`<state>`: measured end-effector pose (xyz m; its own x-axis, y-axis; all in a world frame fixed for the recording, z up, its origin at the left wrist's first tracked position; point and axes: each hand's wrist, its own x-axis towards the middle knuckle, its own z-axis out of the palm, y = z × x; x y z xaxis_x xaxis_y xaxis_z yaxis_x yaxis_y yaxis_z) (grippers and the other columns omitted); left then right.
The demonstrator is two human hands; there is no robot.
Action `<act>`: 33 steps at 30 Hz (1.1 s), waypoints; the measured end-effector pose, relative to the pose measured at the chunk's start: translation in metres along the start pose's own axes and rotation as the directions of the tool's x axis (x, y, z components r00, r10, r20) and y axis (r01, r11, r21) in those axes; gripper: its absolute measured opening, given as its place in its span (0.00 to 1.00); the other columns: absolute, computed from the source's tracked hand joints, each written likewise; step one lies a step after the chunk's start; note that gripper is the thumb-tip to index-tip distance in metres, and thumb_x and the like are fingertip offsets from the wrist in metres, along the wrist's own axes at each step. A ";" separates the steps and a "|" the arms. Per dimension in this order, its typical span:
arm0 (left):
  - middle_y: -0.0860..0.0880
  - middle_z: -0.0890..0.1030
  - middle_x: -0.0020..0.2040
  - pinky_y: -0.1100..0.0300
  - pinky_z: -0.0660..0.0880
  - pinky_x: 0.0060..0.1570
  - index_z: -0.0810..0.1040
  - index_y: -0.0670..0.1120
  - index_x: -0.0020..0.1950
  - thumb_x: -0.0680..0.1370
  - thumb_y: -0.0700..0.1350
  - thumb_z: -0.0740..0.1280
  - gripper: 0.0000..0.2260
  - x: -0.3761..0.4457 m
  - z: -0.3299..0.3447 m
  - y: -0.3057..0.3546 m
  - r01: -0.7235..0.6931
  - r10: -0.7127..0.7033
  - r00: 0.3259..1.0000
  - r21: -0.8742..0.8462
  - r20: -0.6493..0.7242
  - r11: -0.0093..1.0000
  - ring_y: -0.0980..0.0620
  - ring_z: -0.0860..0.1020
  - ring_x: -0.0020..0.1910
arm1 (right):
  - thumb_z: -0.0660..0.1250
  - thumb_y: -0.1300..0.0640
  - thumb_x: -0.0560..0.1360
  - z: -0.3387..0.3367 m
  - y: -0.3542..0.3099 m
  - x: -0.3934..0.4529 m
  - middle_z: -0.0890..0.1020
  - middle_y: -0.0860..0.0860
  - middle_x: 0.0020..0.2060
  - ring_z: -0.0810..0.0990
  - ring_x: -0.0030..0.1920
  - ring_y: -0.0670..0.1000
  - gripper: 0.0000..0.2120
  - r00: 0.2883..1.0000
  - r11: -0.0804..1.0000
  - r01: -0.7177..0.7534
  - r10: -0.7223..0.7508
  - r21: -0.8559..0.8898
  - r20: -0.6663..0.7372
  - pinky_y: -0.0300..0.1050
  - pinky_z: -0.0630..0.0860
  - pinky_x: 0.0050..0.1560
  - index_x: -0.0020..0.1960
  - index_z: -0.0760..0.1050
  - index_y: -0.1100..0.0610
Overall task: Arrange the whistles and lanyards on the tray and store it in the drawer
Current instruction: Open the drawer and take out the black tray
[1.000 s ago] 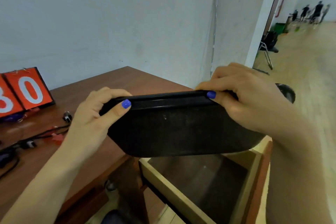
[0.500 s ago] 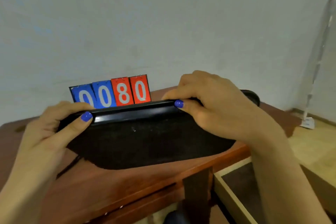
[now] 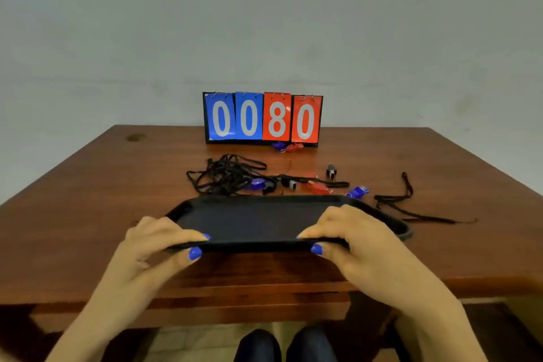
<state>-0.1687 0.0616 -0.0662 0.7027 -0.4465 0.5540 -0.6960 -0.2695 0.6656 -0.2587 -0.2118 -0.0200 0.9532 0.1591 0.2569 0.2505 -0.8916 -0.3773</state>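
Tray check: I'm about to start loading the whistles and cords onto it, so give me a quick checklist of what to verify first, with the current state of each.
1. Tray is bare inside: ok, nothing lies in it.
2. Tray is flat on the table: cannot tell; the left hand and right hand grip its near rim.
3. A hand is free to pick: not ok, both hold the tray.
4. Whistles are in reach: ok, a blue whistle and a red whistle lie just behind the tray.
5. Cords are untangled: not ok, the black cord pile is knotted up.
6. Nothing is overlooked: not ok, more whistles sit by the scoreboard.
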 end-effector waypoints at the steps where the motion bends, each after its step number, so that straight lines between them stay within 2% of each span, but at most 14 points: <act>1: 0.56 0.79 0.40 0.68 0.64 0.44 0.81 0.63 0.47 0.66 0.68 0.64 0.16 -0.001 0.004 -0.006 0.019 -0.020 1.000 0.029 0.022 0.999 0.58 0.72 0.41 | 0.63 0.54 0.76 0.009 0.004 0.001 0.73 0.36 0.42 0.70 0.49 0.40 0.12 0.999 1.000 -0.021 0.020 0.019 0.025 0.35 0.69 0.51 0.57 0.77 0.42; 6: 0.56 0.79 0.40 0.70 0.64 0.47 0.80 0.65 0.48 0.65 0.70 0.63 0.17 -0.009 0.019 -0.049 0.133 -0.142 0.983 0.084 0.113 0.988 0.57 0.72 0.43 | 0.65 0.55 0.75 0.052 0.032 0.013 0.74 0.37 0.43 0.70 0.49 0.41 0.12 0.991 0.993 -0.102 0.096 0.062 0.089 0.37 0.70 0.52 0.57 0.78 0.43; 9: 0.59 0.80 0.42 0.69 0.64 0.48 0.80 0.66 0.48 0.67 0.56 0.72 0.10 -0.005 0.026 -0.064 0.202 -0.228 0.957 0.153 0.182 0.967 0.58 0.73 0.45 | 0.66 0.55 0.75 0.074 0.044 0.020 0.73 0.38 0.42 0.70 0.48 0.42 0.13 0.987 0.988 -0.136 0.129 0.073 0.095 0.34 0.69 0.50 0.56 0.78 0.43; 11: 0.60 0.80 0.44 0.69 0.65 0.48 0.79 0.67 0.47 0.68 0.46 0.74 0.16 -0.002 0.030 -0.072 0.220 -0.256 0.944 0.178 0.209 0.959 0.57 0.73 0.46 | 0.66 0.54 0.75 0.084 0.050 0.024 0.73 0.38 0.42 0.70 0.48 0.41 0.12 0.985 0.986 -0.152 0.145 0.071 0.095 0.32 0.66 0.47 0.56 0.78 0.43; 13: 0.60 0.80 0.45 0.70 0.65 0.48 0.79 0.66 0.45 0.68 0.43 0.73 0.17 0.003 0.033 -0.077 0.227 -0.266 0.943 0.198 0.200 0.954 0.57 0.73 0.47 | 0.66 0.52 0.74 0.089 0.056 0.028 0.73 0.36 0.42 0.69 0.48 0.40 0.11 0.983 0.982 -0.174 0.170 0.075 0.065 0.31 0.66 0.46 0.55 0.78 0.42; 17: 0.62 0.79 0.47 0.67 0.67 0.49 0.78 0.66 0.47 0.69 0.41 0.73 0.19 0.013 0.033 -0.081 0.245 -0.278 0.939 0.174 0.201 0.954 0.58 0.73 0.48 | 0.67 0.50 0.73 0.092 0.063 0.035 0.73 0.35 0.41 0.68 0.46 0.39 0.10 0.981 0.978 -0.193 0.192 0.074 0.024 0.29 0.65 0.44 0.54 0.78 0.40; 21: 0.65 0.78 0.50 0.72 0.64 0.53 0.77 0.69 0.47 0.69 0.41 0.74 0.21 0.016 0.036 -0.079 0.185 -0.227 0.953 0.212 0.199 0.960 0.64 0.75 0.49 | 0.66 0.50 0.74 0.097 0.063 0.033 0.73 0.36 0.43 0.69 0.47 0.40 0.10 0.983 0.982 -0.180 0.182 0.065 -0.031 0.34 0.66 0.49 0.55 0.79 0.43; 22: 0.65 0.78 0.51 0.70 0.64 0.57 0.78 0.68 0.46 0.69 0.44 0.74 0.18 0.015 0.038 -0.077 0.162 -0.204 0.962 0.221 0.183 0.962 0.64 0.76 0.48 | 0.66 0.50 0.74 0.097 0.063 0.030 0.74 0.37 0.45 0.70 0.49 0.41 0.10 0.982 0.981 -0.180 0.184 0.073 -0.046 0.37 0.67 0.53 0.55 0.78 0.43; 24: 0.64 0.78 0.51 0.60 0.63 0.64 0.80 0.63 0.44 0.69 0.51 0.70 0.07 0.015 0.045 -0.071 0.138 -0.165 0.979 0.214 0.117 0.967 0.64 0.77 0.47 | 0.66 0.52 0.75 0.097 0.065 0.018 0.77 0.39 0.50 0.72 0.54 0.41 0.10 0.975 0.976 -0.185 0.197 0.111 -0.107 0.43 0.68 0.60 0.56 0.78 0.44; 25: 0.63 0.79 0.50 0.56 0.63 0.66 0.81 0.61 0.43 0.69 0.54 0.67 0.05 0.015 0.050 -0.066 0.118 -0.138 0.987 0.213 0.077 0.970 0.64 0.77 0.47 | 0.67 0.53 0.74 0.096 0.069 0.009 0.78 0.40 0.53 0.71 0.58 0.41 0.11 0.965 0.975 -0.188 0.206 0.118 -0.163 0.45 0.68 0.62 0.56 0.78 0.45; 27: 0.60 0.81 0.45 0.54 0.62 0.68 0.80 0.57 0.45 0.71 0.54 0.63 0.08 0.017 0.066 -0.051 0.052 -0.061 0.998 0.212 0.035 0.976 0.64 0.76 0.47 | 0.69 0.55 0.73 0.090 0.078 -0.016 0.74 0.42 0.61 0.65 0.66 0.41 0.14 0.926 0.971 -0.225 0.240 0.084 -0.292 0.47 0.63 0.68 0.58 0.77 0.46; 29: 0.61 0.80 0.42 0.56 0.63 0.67 0.81 0.54 0.45 0.73 0.51 0.63 0.08 0.022 0.091 -0.032 -0.044 0.038 0.999 0.181 0.038 0.983 0.64 0.76 0.49 | 0.70 0.57 0.72 0.076 0.088 -0.050 0.66 0.42 0.66 0.55 0.71 0.42 0.17 0.864 0.934 -0.353 0.345 0.047 -0.367 0.47 0.54 0.69 0.60 0.76 0.46; 31: 0.60 0.80 0.43 0.59 0.65 0.64 0.80 0.53 0.45 0.73 0.49 0.64 0.06 0.026 0.124 -0.014 -0.152 0.143 0.986 0.109 0.085 0.982 0.63 0.75 0.50 | 0.69 0.57 0.72 0.057 0.098 -0.090 0.65 0.44 0.69 0.51 0.73 0.43 0.19 0.773 0.846 -0.533 0.502 0.033 -0.389 0.47 0.49 0.70 0.61 0.74 0.46; 33: 0.60 0.79 0.44 0.61 0.66 0.61 0.80 0.54 0.46 0.74 0.48 0.64 0.05 0.030 0.159 0.003 -0.224 0.215 0.961 0.039 0.172 0.974 0.63 0.74 0.50 | 0.68 0.57 0.72 0.040 0.107 -0.136 0.66 0.49 0.70 0.53 0.74 0.49 0.19 0.650 0.707 -0.707 0.657 0.014 -0.382 0.52 0.50 0.71 0.62 0.74 0.46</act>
<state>-0.1736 -0.0884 -0.1275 0.5007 -0.6339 0.5894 -0.8412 -0.1957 0.5041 -0.3546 -0.3117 -0.1309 0.7194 -0.6447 0.2586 -0.4947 -0.7368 -0.4608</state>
